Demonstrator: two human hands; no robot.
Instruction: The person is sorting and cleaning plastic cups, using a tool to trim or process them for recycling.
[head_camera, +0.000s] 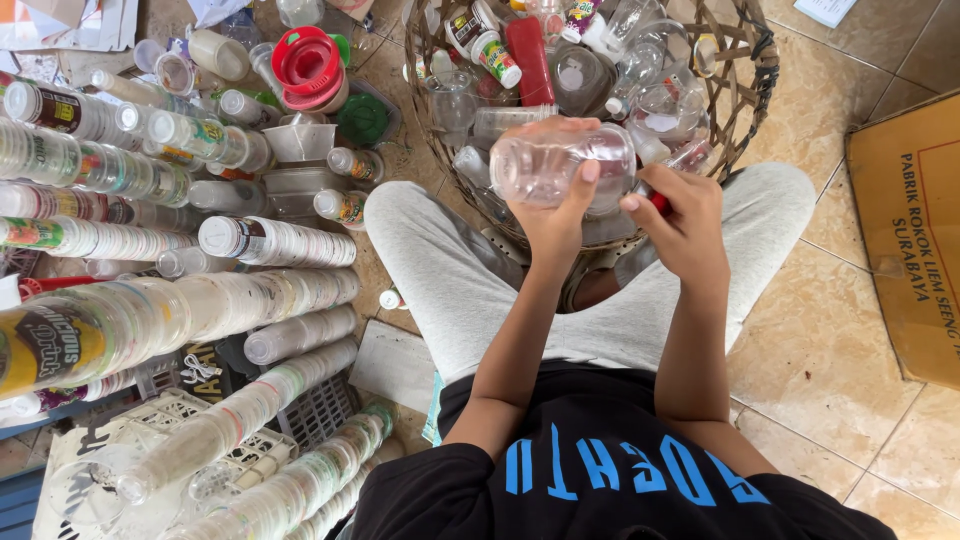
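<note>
My left hand (553, 222) grips a clear plastic bottle (560, 165) lying sideways, held above the near rim of a woven basket (748, 70). My right hand (682, 222) is at the bottle's right end, fingers closed around a small red cap (660, 203) that barely shows. I sit cross-legged in grey trousers, with the basket between my knees. The basket is full of clear plastic bottles, cups and a red bottle (530, 60).
Long stacks of nested plastic cups (275, 242) lie to my left, some on white crates (175, 410). Loose bottles, red lids (308, 62) and a green lid (362, 118) lie beyond them. A cardboard box (910, 240) stands on the tiled floor (820, 340) at right.
</note>
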